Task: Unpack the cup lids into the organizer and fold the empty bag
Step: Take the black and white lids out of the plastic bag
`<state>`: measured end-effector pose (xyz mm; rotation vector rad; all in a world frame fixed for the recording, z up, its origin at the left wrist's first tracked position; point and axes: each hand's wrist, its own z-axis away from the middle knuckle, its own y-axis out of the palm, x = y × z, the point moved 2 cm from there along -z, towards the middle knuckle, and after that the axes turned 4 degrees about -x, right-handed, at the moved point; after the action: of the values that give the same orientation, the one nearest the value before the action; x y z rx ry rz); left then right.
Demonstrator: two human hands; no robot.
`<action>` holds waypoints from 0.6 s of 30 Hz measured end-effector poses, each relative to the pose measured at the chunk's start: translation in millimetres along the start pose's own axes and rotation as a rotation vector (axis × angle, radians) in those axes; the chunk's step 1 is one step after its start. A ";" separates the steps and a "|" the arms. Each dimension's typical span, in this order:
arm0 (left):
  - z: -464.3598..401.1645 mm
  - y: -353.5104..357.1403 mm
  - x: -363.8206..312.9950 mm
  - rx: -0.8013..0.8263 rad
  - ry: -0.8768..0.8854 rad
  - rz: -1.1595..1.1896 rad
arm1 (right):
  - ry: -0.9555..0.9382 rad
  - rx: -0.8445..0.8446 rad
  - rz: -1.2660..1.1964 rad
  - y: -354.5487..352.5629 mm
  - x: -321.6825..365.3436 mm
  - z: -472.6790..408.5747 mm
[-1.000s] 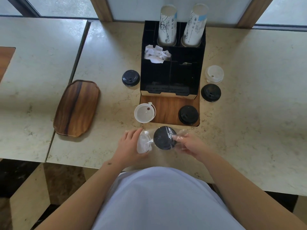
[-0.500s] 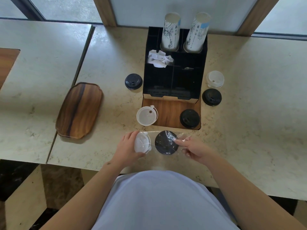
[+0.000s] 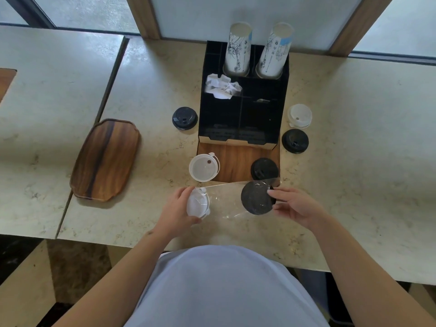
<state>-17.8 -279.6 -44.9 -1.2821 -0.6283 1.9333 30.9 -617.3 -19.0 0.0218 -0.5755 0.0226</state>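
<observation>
A clear plastic bag is stretched between my hands above the table's near edge. My left hand grips its left end around a white lid inside. My right hand pinches a black lid at the bag's right end. The black organizer stands behind on a wooden base. Loose lids lie around it: a white one and a black one at the front, a black lid on its left, a white lid and a black lid on its right.
Two paper cup stacks stick out of the organizer's back slots, and crumpled white paper sits in a middle compartment. A wooden tray lies at the left by the seam between two marble tables.
My hands have moved apart. The black lid has slid right with my right hand, and the bag is now pulled out flat between the two lids.
</observation>
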 end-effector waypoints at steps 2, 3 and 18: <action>-2.7 -0.1 -1.6 -0.007 -0.005 0.020 | -0.009 -0.071 -0.023 -7.9 1.5 -3.0; -4.2 0.1 -2.1 -0.010 0.000 0.033 | -0.016 -0.107 -0.036 -10.8 2.5 -4.2; -12.9 4.2 -23.0 0.060 0.092 0.007 | -0.695 -0.494 0.461 19.6 66.2 -24.4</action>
<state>-1.5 -300.2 -39.7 -1.3290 -0.5156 1.8730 99.2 -596.0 -3.2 -0.6050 -1.2578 0.3306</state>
